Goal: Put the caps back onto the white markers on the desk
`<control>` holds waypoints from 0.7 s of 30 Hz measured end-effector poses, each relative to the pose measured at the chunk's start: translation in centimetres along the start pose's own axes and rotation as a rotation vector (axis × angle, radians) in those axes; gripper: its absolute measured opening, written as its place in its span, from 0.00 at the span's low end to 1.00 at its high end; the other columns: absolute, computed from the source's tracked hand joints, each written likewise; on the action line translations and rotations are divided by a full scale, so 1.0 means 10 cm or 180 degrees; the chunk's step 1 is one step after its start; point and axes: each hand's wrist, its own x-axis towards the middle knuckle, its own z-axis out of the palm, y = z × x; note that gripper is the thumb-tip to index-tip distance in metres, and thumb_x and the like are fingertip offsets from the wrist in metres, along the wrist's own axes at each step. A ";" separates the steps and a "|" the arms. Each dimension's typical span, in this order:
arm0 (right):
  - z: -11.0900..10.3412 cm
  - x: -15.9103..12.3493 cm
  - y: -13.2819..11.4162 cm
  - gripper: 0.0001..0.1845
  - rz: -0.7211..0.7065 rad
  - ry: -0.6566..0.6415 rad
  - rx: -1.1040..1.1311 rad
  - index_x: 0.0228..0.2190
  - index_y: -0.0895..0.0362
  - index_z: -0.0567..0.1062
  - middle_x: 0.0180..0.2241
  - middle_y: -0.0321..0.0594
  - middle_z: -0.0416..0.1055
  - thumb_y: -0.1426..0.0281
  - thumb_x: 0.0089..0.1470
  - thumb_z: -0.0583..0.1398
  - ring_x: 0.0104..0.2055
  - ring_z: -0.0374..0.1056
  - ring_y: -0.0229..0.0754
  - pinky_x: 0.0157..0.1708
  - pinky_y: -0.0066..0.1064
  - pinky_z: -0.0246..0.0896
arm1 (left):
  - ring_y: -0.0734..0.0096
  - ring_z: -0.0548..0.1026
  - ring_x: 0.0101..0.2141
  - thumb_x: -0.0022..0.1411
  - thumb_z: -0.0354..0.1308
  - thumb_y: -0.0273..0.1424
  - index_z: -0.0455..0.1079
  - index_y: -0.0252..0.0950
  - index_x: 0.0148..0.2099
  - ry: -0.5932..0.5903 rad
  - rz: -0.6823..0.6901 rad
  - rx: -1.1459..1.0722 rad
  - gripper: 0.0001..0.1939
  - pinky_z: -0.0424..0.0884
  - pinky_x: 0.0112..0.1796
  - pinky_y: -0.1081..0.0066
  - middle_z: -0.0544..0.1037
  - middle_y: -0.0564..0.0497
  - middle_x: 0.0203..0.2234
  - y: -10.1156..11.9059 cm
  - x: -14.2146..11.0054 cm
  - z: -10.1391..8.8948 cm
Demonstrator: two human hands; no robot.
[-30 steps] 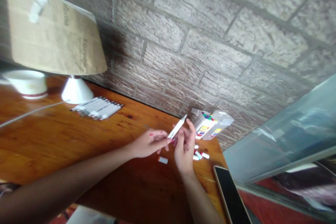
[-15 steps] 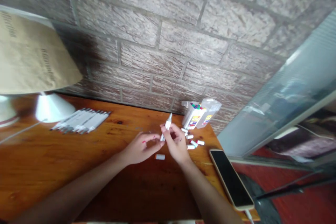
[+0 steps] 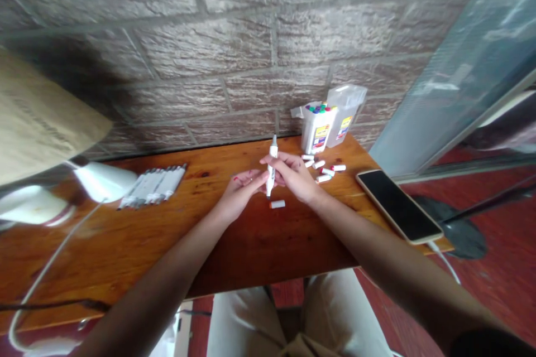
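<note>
A white marker pen (image 3: pixel 272 166) stands nearly upright between my hands over the table, its grey tapered end up and a dark tip down. My right hand (image 3: pixel 296 175) grips its middle between thumb and fingers. From the other side, my left hand (image 3: pixel 239 194) pinches the lower barrel with the thumb, its other fingers behind; red marks show on this hand. Just below the pen lies a loose white cap (image 3: pixel 278 204) with an orange end. Several more small white caps (image 3: pixel 324 178) are scattered right of my right hand.
A clear marker case (image 3: pixel 316 131) with colourful-topped markers stands by the brick wall. Several markers (image 3: pixel 154 185) lie in a row at left, beside a lamp (image 3: pixel 104 181) and a white cup (image 3: pixel 36 204). A phone (image 3: pixel 400 205) with a cable rests at the table's right edge.
My view has tilted down and turned, bringing my lap into sight. The marker has gone from slanted to nearly upright, and my right hand has closed around its barrel.
</note>
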 end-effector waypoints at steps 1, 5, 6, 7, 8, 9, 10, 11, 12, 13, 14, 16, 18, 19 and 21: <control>0.00 0.00 0.00 0.18 -0.0030 -0.0046 0.0045 0.28 0.59 0.77 0.14 0.25 0.60 0.56 0.46 0.67 0.16 0.56 0.28 0.17 0.23 0.52 | 0.63 0.80 0.37 0.54 0.69 0.44 0.80 0.32 0.37 0.0014 -0.0022 -0.0069 0.18 0.74 0.39 0.70 0.83 0.44 0.34 0.01 0.00 0.00; 0.01 -0.01 0.00 0.15 -0.0080 -0.0160 0.0069 0.26 0.58 0.76 0.14 0.25 0.60 0.58 0.47 0.67 0.15 0.54 0.28 0.17 0.22 0.53 | 0.66 0.80 0.36 0.54 0.70 0.39 0.80 0.33 0.36 -0.0043 -0.0123 -0.0269 0.14 0.74 0.38 0.71 0.83 0.45 0.34 0.03 -0.01 0.00; 0.01 -0.01 0.00 0.16 -0.0068 -0.0168 0.0046 0.25 0.58 0.75 0.15 0.26 0.62 0.58 0.47 0.67 0.16 0.55 0.28 0.17 0.23 0.54 | 0.65 0.80 0.36 0.54 0.70 0.39 0.80 0.34 0.37 -0.0066 -0.0142 -0.0290 0.13 0.74 0.37 0.71 0.83 0.45 0.35 0.03 -0.01 0.00; 0.00 -0.02 0.01 0.16 -0.0048 -0.0180 0.0024 0.25 0.58 0.75 0.16 0.27 0.63 0.58 0.48 0.67 0.16 0.57 0.29 0.18 0.23 0.56 | 0.65 0.80 0.37 0.54 0.70 0.38 0.79 0.33 0.37 -0.0078 -0.0154 -0.0304 0.13 0.73 0.37 0.71 0.83 0.45 0.35 0.02 -0.01 0.00; 0.00 -0.02 0.02 0.16 -0.0018 -0.0196 0.0003 0.25 0.58 0.74 0.17 0.28 0.65 0.57 0.48 0.68 0.17 0.58 0.29 0.19 0.24 0.57 | 0.64 0.80 0.37 0.54 0.70 0.38 0.79 0.33 0.38 -0.0076 -0.0163 -0.0313 0.14 0.73 0.37 0.71 0.83 0.45 0.35 0.01 -0.01 0.00; -0.01 -0.03 0.02 0.17 0.0011 -0.0213 -0.0017 0.25 0.58 0.74 0.19 0.29 0.67 0.57 0.48 0.68 0.18 0.60 0.30 0.19 0.24 0.59 | 0.63 0.80 0.37 0.54 0.70 0.38 0.79 0.33 0.39 -0.0060 -0.0172 -0.0321 0.14 0.73 0.36 0.70 0.83 0.45 0.35 0.01 -0.01 0.00; -0.01 -0.04 0.02 0.18 0.0036 -0.0228 -0.0041 0.26 0.57 0.74 0.20 0.29 0.68 0.56 0.48 0.68 0.18 0.62 0.31 0.20 0.25 0.60 | 0.62 0.81 0.37 0.53 0.70 0.37 0.79 0.33 0.39 -0.0043 -0.0182 -0.0327 0.15 0.73 0.36 0.69 0.83 0.44 0.35 0.01 -0.01 0.00; -0.01 -0.04 0.01 0.18 0.0051 -0.0241 -0.0074 0.26 0.57 0.74 0.20 0.30 0.68 0.55 0.48 0.68 0.19 0.63 0.32 0.21 0.25 0.61 | 0.61 0.81 0.37 0.53 0.70 0.37 0.79 0.32 0.40 -0.0034 -0.0190 -0.0331 0.15 0.73 0.37 0.69 0.83 0.44 0.35 0.01 -0.02 0.00; 0.00 -0.05 0.00 0.18 0.0060 -0.0253 -0.0114 0.26 0.57 0.73 0.21 0.30 0.68 0.55 0.47 0.68 0.20 0.64 0.32 0.22 0.26 0.62 | 0.60 0.81 0.37 0.53 0.70 0.36 0.79 0.32 0.40 -0.0036 -0.0197 -0.0330 0.15 0.73 0.37 0.68 0.83 0.44 0.35 0.02 -0.02 0.00; 0.00 -0.06 -0.01 0.19 0.0065 -0.0259 -0.0154 0.26 0.56 0.73 0.20 0.30 0.68 0.54 0.47 0.68 0.20 0.64 0.33 0.22 0.26 0.62 | 0.60 0.81 0.37 0.53 0.70 0.36 0.79 0.32 0.40 -0.0041 -0.0194 -0.0327 0.15 0.73 0.38 0.67 0.83 0.44 0.35 0.03 -0.03 -0.01; 0.00 -0.07 -0.02 0.19 0.0070 -0.0269 -0.0190 0.26 0.56 0.73 0.20 0.30 0.68 0.54 0.46 0.69 0.20 0.65 0.33 0.21 0.26 0.62 | 0.60 0.81 0.37 0.53 0.70 0.35 0.79 0.32 0.40 -0.0052 -0.0193 -0.0316 0.15 0.74 0.39 0.66 0.83 0.44 0.34 0.04 -0.04 -0.01; 0.01 -0.08 -0.03 0.19 0.0116 -0.0326 -0.0228 0.26 0.56 0.74 0.19 0.30 0.68 0.54 0.45 0.69 0.20 0.65 0.34 0.20 0.26 0.61 | 0.61 0.81 0.35 0.51 0.71 0.35 0.79 0.31 0.38 -0.0092 -0.0207 -0.0286 0.14 0.74 0.39 0.66 0.83 0.45 0.32 0.05 -0.05 0.00; 0.02 -0.09 -0.04 0.19 0.0143 -0.0394 -0.0225 0.25 0.56 0.74 0.19 0.30 0.68 0.54 0.46 0.69 0.20 0.65 0.34 0.19 0.25 0.60 | 0.62 0.81 0.33 0.50 0.72 0.35 0.79 0.31 0.37 -0.0149 -0.0246 -0.0283 0.14 0.75 0.38 0.65 0.82 0.46 0.30 0.06 -0.06 0.00; 0.01 -0.09 -0.03 0.18 0.0133 -0.0422 -0.0222 0.25 0.57 0.75 0.20 0.31 0.69 0.55 0.46 0.69 0.20 0.65 0.34 0.19 0.25 0.60 | 0.62 0.80 0.32 0.49 0.72 0.36 0.79 0.31 0.37 -0.0181 -0.0265 -0.0297 0.15 0.75 0.38 0.65 0.82 0.46 0.29 0.06 -0.06 0.00; 0.00 -0.09 -0.03 0.16 0.0084 -0.0482 -0.0239 0.27 0.57 0.76 0.21 0.31 0.70 0.56 0.48 0.69 0.21 0.66 0.34 0.19 0.24 0.59 | 0.61 0.81 0.32 0.49 0.72 0.37 0.79 0.32 0.37 -0.0250 -0.0290 -0.0328 0.16 0.75 0.38 0.65 0.82 0.46 0.29 0.05 -0.06 -0.01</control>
